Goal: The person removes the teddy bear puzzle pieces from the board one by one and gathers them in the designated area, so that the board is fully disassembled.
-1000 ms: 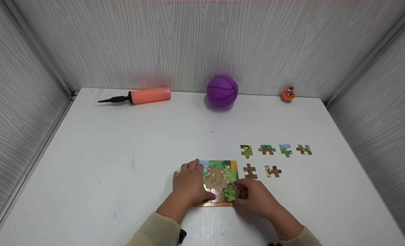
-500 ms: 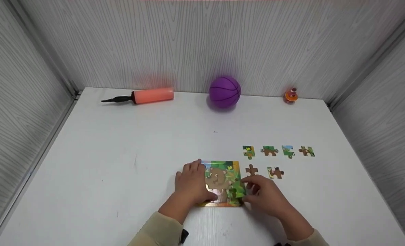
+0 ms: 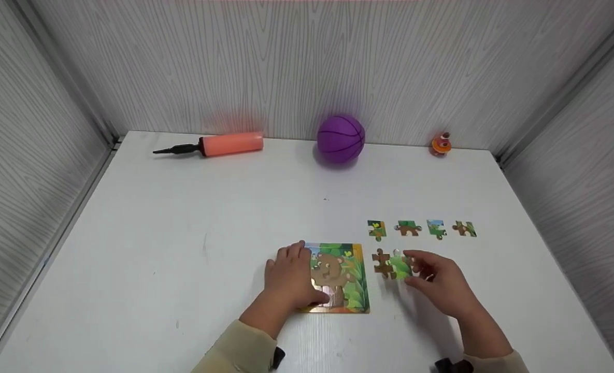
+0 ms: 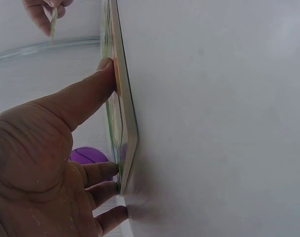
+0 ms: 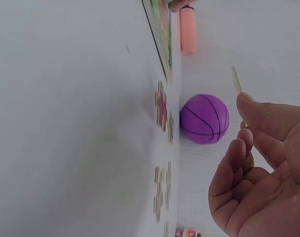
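The left hand (image 3: 288,280) lies on the left part of the puzzle board (image 3: 345,280), low in the middle of the head view, with its fingers fairly straight and pressing the board down onto the white counter (image 3: 208,233). In the left wrist view the thumb (image 4: 85,98) and the fingertips push against the board's edge (image 4: 125,133); nothing is gripped.

The right hand (image 3: 441,285) is just right of the board, lifted a little off the counter. It pinches a green puzzle piece (image 3: 401,268) between thumb and fingers. In the right wrist view the piece (image 5: 236,80) shows edge-on as a thin strip sticking up from the thumb tip. The held piece sits just beside a brown piece (image 3: 382,261) that lies flat on the counter, near the board's right edge; whether the two touch cannot be told.

Further up and to the right, four more pieces (image 3: 422,228) lie in a row, apart from one another and flat on the counter.

Along the back wall, in the upper part of the head view, lie an orange pump (image 3: 218,144) with a black nozzle to the left, a purple ball (image 3: 340,139) in the middle and a small orange toy (image 3: 440,144) to the right. All three are well apart from the hands. The board shows a bear picture with green leaves, with most of its right side uncovered.
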`<state>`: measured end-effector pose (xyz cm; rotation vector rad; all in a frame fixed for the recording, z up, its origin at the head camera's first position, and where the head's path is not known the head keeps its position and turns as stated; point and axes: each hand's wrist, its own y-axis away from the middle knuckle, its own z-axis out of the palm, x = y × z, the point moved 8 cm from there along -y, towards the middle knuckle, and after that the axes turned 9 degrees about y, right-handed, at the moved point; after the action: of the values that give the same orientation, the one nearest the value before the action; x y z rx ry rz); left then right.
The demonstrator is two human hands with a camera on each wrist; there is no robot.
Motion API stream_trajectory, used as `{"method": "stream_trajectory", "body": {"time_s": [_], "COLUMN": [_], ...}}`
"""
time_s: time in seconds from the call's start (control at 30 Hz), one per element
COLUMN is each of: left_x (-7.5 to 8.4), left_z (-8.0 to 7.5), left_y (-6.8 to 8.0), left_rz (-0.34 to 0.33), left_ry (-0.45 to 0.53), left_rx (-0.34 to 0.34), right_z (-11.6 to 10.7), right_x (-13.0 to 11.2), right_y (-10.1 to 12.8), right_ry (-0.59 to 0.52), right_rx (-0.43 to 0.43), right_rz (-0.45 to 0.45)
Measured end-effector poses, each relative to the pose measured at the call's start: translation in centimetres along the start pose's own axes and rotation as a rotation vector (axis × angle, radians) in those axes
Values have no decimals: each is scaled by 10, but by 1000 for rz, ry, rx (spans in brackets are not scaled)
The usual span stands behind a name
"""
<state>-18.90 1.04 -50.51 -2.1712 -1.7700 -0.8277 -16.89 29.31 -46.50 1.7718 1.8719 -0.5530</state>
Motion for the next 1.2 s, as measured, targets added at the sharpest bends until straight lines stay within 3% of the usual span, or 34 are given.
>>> {"method": "stream_trajectory", "body": {"time_s": [0.43,0.7,1.2], "left_x": [0,-1,-1], "left_z": [0,-1,0], "left_y": [0,0,0], "left_rz": [7,8,1], "left_ry": [-24,-23,-18], "left_rx": [10,11,2], "right_z": [-33,-53,-56], "right_x": [25,57,115], "right_y": [3,5,-4], "right_ry": [-14,-115,-18], "right_rx": [69,68,-4], "right_rz": [-14,-9,198]}}
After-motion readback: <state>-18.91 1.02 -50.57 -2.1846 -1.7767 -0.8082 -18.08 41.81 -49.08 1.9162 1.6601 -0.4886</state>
